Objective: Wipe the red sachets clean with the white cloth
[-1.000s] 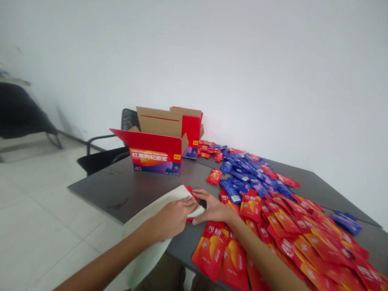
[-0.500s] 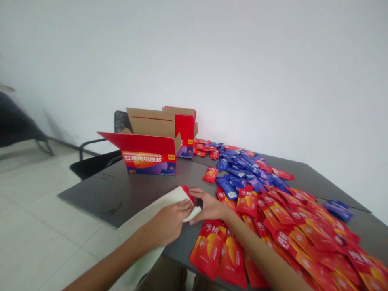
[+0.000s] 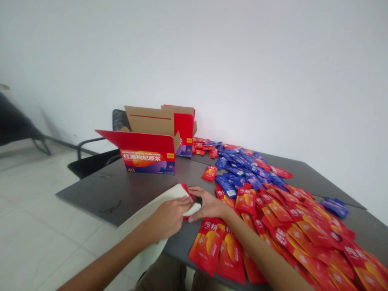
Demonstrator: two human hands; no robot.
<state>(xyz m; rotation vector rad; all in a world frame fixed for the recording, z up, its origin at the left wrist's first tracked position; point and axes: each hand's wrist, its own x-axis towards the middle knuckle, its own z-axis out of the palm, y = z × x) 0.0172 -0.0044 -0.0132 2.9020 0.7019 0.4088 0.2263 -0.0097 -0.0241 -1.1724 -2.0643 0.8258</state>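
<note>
A pale cloth (image 3: 160,201) hangs over the front edge of the dark table. My left hand (image 3: 169,217) is closed on its upper end and presses it down on a red pouch (image 3: 185,187), of which only the edges show. My right hand (image 3: 210,205) grips the same pouch from the right, fingertips at its far end and thumb at its near end. Just right of my hands lie flat red pouches (image 3: 209,244) with orange fruit prints, in overlapping rows. One small red pouch (image 3: 209,173) rests apart, beyond my right hand.
An open red carton (image 3: 150,161) stands at the back left with its flaps up, and a second carton (image 3: 184,125) is behind it. Blue pouches (image 3: 242,165) are heaped across the table's middle. A black chair (image 3: 93,163) stands beyond the table (image 3: 100,194).
My left hand has slid the cloth slightly over the pouch, so a red lower edge now shows beside my right thumb. The view has shifted a little.
</note>
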